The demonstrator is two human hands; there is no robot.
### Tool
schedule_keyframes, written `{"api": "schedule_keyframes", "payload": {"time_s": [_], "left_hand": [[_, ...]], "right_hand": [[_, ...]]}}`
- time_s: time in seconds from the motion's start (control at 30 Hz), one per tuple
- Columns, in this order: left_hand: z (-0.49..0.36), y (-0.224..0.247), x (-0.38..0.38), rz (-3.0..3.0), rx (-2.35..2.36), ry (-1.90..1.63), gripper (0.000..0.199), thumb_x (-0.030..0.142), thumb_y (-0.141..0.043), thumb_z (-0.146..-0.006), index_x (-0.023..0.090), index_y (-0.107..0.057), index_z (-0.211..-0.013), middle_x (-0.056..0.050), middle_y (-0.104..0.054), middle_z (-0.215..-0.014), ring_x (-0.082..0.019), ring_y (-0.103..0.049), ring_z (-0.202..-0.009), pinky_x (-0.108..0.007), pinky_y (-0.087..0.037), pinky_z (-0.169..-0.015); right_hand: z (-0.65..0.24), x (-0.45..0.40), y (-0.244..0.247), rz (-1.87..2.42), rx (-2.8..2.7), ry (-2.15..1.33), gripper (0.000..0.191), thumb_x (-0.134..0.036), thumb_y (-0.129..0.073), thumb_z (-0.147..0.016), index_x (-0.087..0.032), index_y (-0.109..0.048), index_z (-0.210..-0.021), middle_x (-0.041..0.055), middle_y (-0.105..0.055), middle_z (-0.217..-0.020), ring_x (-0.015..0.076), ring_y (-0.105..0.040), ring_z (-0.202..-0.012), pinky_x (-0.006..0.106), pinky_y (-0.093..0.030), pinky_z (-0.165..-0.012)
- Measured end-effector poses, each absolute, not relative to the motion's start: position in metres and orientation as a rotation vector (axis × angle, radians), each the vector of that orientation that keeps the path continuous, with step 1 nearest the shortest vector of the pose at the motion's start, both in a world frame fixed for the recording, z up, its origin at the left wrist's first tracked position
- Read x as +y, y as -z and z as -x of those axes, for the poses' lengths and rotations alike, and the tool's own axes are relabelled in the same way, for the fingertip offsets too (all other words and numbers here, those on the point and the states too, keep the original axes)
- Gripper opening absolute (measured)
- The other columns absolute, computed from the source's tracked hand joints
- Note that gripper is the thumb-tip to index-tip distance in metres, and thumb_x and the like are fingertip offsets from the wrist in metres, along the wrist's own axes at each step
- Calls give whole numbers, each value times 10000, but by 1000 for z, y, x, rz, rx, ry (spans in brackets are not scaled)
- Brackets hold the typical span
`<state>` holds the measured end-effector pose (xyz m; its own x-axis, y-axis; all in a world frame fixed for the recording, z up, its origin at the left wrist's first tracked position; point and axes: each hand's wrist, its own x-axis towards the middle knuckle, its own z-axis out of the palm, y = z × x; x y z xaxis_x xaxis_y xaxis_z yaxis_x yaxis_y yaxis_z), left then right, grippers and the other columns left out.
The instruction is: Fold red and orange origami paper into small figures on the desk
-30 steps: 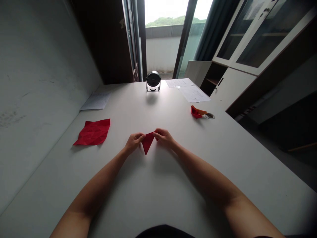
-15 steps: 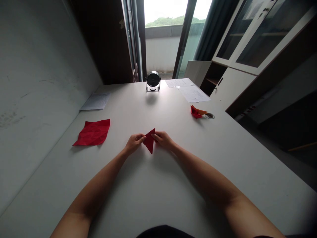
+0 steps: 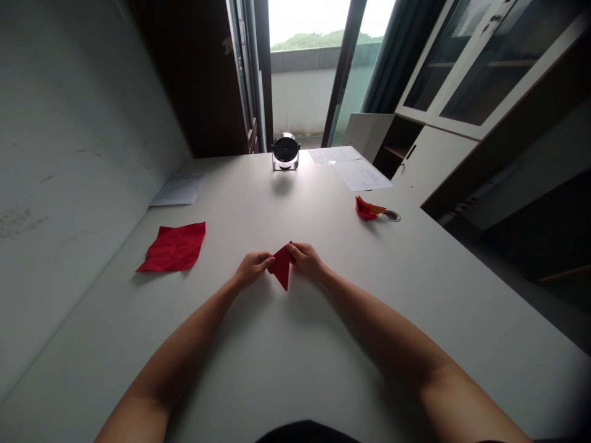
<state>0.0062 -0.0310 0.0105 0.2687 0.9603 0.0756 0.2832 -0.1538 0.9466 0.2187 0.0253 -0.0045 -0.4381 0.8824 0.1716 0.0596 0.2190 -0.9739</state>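
Nearest, at the centre, the left hand (image 3: 255, 269) and right hand (image 3: 306, 258) pinch a small red folded-paper triangle (image 3: 281, 266) between them, its point towards six o'clock. From it, a creased red paper sheet (image 3: 175, 247) lies at nine o'clock on the smooth white table (image 3: 249, 375); red and orange folded paper pieces (image 3: 368, 210) sit at two o'clock.

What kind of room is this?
Probably a small office or study: a white table with printed sheets, a glass-fronted cabinet, and a sliding glass door onto what looks like a balcony.
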Motion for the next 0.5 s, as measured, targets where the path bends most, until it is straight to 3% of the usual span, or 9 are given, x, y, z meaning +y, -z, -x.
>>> {"api": "schedule_keyframes", "payload": {"time_s": [0.17, 0.5], "left_hand": [[-5, -9, -29, -1521, 1149, -1068, 334, 462, -623, -909, 146, -730, -887, -37, -697, -715, -152, -626, -660, -257, -483, -653], [-7, -13, -26, -1360, 1118, -1275, 330, 459, -681, -867, 140, -730, -934, -61, -720, -824, -167, -631, -741, -296, -515, -709]], "right_hand": [[-222, 23, -2, 813, -1809, -1441, 539, -637, -474, -929, -157, -602, -719, 10, -571, -631, 130, -499, -591, 260, -372, -581], [-222, 19, -6, 824, -2096, -1366, 373, -479, -598, -868, -141, -754, -891, 2, -635, -672, 139, -529, -623, 239, -367, -579]]}}
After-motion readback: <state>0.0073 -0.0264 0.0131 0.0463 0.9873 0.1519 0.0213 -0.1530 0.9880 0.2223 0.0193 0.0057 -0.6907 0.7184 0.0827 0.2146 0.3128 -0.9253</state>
